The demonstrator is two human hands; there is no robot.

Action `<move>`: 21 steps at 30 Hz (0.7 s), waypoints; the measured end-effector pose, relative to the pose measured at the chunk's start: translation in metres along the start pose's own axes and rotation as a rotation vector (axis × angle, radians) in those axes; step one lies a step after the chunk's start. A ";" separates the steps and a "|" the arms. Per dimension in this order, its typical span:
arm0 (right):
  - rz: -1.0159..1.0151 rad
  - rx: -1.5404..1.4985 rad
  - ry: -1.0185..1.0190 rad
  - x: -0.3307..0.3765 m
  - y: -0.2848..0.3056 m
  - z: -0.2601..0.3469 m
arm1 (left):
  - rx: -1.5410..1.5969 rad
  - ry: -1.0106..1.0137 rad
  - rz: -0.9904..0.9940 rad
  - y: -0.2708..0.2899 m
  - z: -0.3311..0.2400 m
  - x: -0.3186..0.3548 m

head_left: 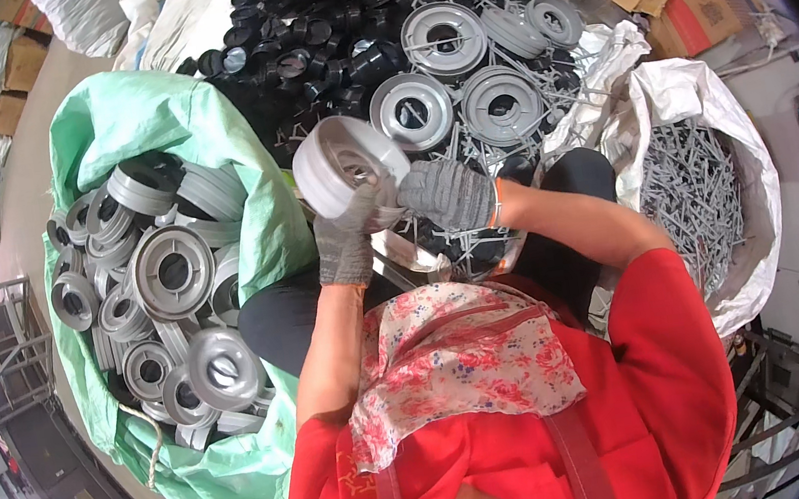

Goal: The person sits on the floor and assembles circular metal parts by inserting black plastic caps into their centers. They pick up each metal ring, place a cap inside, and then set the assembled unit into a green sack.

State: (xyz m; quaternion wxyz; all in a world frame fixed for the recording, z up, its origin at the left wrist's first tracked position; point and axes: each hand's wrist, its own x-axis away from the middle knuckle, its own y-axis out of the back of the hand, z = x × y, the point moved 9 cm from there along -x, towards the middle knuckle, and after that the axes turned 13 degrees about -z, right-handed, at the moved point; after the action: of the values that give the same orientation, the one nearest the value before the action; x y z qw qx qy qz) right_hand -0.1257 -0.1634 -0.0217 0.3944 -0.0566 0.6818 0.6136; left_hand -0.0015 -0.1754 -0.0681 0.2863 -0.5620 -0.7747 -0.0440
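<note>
In front of me I hold a grey round plastic part (317, 172), tilted so that its hollow inside shows. My left hand (348, 241), in a grey knitted glove, is closed on its lower rim. At the part's right edge, my right hand (448, 193) in a matching glove has its fingers bent against the rim. Whether those fingers also hold a smaller piece is hidden. Just beyond the hands lie more grey round parts (411, 88), stacked and loose, among thin grey plastic rods (453, 157).
On my left stands a green woven sack (251, 158) full of grey round parts (172, 272). A white sack (762, 202) of grey rods (690, 196) is on my right. Black caps (311, 34) lie heaped at the far side, near cardboard boxes (700, 3).
</note>
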 end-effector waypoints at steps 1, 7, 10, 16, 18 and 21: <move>0.024 -0.222 -0.194 0.005 -0.006 -0.007 | -0.270 -0.158 0.058 -0.012 -0.016 0.007; 0.172 -0.142 -0.731 0.069 -0.110 -0.058 | -0.721 -0.611 0.072 -0.019 -0.058 0.031; 0.275 0.195 -0.657 0.082 -0.148 -0.056 | -0.746 -0.529 -0.103 0.016 -0.056 0.024; 0.395 -0.020 -0.882 0.054 -0.090 -0.076 | -0.571 -0.624 -0.244 0.051 -0.067 0.048; 0.068 -0.135 -0.872 0.017 -0.018 -0.060 | -0.447 -0.472 -0.227 0.057 -0.045 0.043; -0.200 -0.257 -0.586 -0.004 0.027 -0.023 | 0.133 -0.008 -0.037 0.022 -0.013 0.048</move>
State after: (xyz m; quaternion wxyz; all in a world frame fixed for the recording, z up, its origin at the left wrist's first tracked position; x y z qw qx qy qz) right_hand -0.1489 -0.1790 0.0011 0.6217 0.0063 0.4475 0.6428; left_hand 0.0138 -0.1316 -0.0396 0.3192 -0.5276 -0.7873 0.0043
